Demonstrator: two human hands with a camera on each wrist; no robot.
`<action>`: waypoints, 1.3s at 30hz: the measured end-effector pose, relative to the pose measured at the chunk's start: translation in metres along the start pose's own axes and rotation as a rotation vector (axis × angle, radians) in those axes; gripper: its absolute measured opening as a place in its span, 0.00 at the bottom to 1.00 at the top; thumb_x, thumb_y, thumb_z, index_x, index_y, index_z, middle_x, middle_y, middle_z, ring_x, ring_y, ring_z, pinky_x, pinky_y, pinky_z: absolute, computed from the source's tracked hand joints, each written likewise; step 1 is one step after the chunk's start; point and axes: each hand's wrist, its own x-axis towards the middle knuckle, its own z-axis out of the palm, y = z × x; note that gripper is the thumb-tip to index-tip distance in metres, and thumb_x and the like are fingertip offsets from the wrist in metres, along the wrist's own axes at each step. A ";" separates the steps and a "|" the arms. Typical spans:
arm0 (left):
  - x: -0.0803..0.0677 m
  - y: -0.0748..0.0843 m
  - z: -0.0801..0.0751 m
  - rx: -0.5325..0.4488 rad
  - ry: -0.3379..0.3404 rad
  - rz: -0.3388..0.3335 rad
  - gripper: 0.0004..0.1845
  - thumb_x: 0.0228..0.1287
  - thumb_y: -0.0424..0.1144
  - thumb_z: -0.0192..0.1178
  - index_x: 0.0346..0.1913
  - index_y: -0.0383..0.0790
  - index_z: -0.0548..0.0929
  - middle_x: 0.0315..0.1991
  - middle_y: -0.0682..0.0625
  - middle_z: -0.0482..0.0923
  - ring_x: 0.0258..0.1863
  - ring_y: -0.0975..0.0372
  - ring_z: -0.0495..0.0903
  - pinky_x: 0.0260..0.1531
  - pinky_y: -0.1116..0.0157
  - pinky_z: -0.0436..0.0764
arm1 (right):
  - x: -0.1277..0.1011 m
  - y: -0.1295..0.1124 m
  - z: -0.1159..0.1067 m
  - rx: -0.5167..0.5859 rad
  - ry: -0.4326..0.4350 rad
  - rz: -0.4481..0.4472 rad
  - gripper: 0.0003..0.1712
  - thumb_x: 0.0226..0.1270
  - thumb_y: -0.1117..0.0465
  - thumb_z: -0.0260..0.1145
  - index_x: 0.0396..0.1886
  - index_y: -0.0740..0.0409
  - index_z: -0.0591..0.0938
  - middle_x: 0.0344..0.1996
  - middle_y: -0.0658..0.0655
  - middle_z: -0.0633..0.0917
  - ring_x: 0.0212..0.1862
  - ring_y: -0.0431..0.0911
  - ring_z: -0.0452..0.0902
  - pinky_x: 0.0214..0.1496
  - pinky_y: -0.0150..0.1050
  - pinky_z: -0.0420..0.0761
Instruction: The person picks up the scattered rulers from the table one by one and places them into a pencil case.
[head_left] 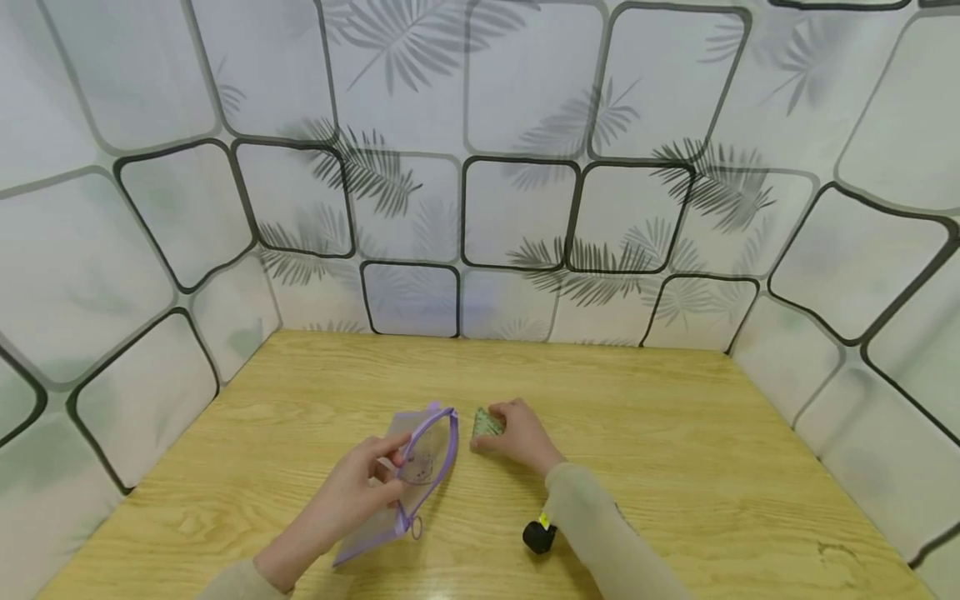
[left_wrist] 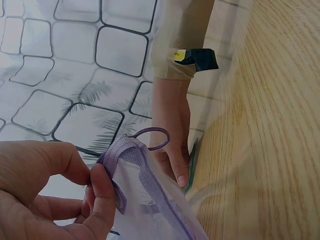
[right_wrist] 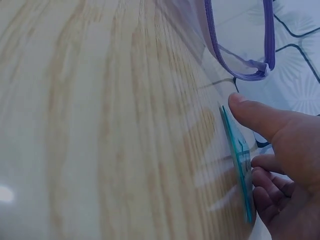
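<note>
My left hand [head_left: 358, 487] pinches the rim of a lilac, see-through zip pouch [head_left: 432, 492], whose mouth gapes toward the right. In the left wrist view, the thumb and fingers grip the pouch [left_wrist: 150, 185] near its zip end, beside a small purple loop [left_wrist: 159, 138]. A thin, flat green plastic piece with markings [head_left: 484, 423] lies low at the table, right of the pouch. My right hand [head_left: 522, 435] holds it by its edges between thumb and fingers. Seen edge-on in the right wrist view, the green piece [right_wrist: 237, 157] looks teal and translucent.
A wooden table [head_left: 720, 467] spreads under both hands. Patterned cloth walls [head_left: 517, 208] enclose it at the back and sides. A small black device with a yellow label [head_left: 538, 537] sits at the right sleeve.
</note>
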 end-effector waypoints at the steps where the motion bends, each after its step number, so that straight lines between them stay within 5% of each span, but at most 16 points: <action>1: 0.000 0.000 0.000 0.000 -0.001 -0.001 0.34 0.56 0.24 0.60 0.69 0.22 0.66 0.45 0.38 0.71 0.33 0.64 0.75 0.29 0.72 0.86 | 0.000 0.000 0.000 -0.004 -0.002 -0.001 0.45 0.53 0.46 0.76 0.66 0.65 0.74 0.52 0.61 0.77 0.49 0.48 0.74 0.62 0.49 0.79; 12: 0.000 -0.002 0.000 -0.002 -0.009 0.019 0.34 0.57 0.24 0.59 0.69 0.21 0.65 0.45 0.38 0.71 0.34 0.64 0.75 0.30 0.71 0.86 | 0.003 0.010 -0.004 0.004 -0.023 -0.025 0.40 0.53 0.51 0.77 0.65 0.61 0.77 0.49 0.60 0.77 0.46 0.46 0.73 0.55 0.48 0.80; 39: 0.000 -0.003 -0.001 0.007 -0.016 0.033 0.34 0.57 0.24 0.59 0.68 0.21 0.65 0.45 0.38 0.71 0.33 0.66 0.74 0.30 0.70 0.87 | 0.000 0.000 -0.011 0.060 -0.099 0.012 0.38 0.52 0.64 0.77 0.64 0.61 0.73 0.55 0.66 0.74 0.58 0.55 0.71 0.63 0.54 0.76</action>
